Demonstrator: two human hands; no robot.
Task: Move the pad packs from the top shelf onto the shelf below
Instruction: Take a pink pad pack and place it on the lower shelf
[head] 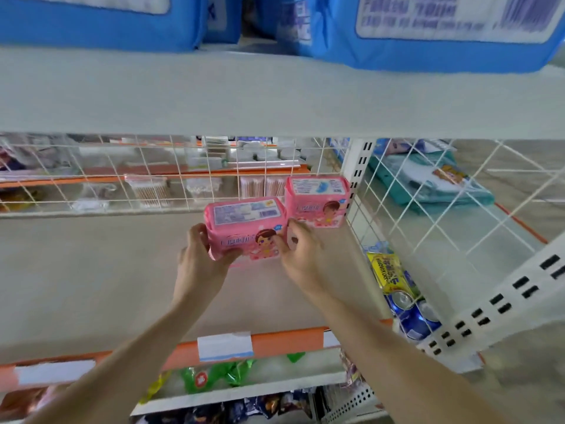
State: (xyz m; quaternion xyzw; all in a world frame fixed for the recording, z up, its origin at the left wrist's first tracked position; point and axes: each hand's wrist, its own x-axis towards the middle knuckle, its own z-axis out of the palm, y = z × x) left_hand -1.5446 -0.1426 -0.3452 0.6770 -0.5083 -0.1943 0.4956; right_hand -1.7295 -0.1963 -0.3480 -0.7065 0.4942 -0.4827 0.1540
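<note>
A pink pad pack (244, 223) with a cartoon child on its front is held between both hands just above the lower shelf (91, 270). My left hand (200, 258) grips its left end and my right hand (301, 249) grips its right end. A second pink pad pack (316, 201) stands upright on the same shelf at the back right corner, close behind the held one. The top shelf (275, 96) above carries large blue packs (428, 35).
A white wire grid (153, 179) backs the shelf and another wire panel (428, 209) closes its right side. An orange price rail (275, 341) with white labels runs along the front edge. Snack bags sit on shelves below; blue cans (409, 313) stand at right.
</note>
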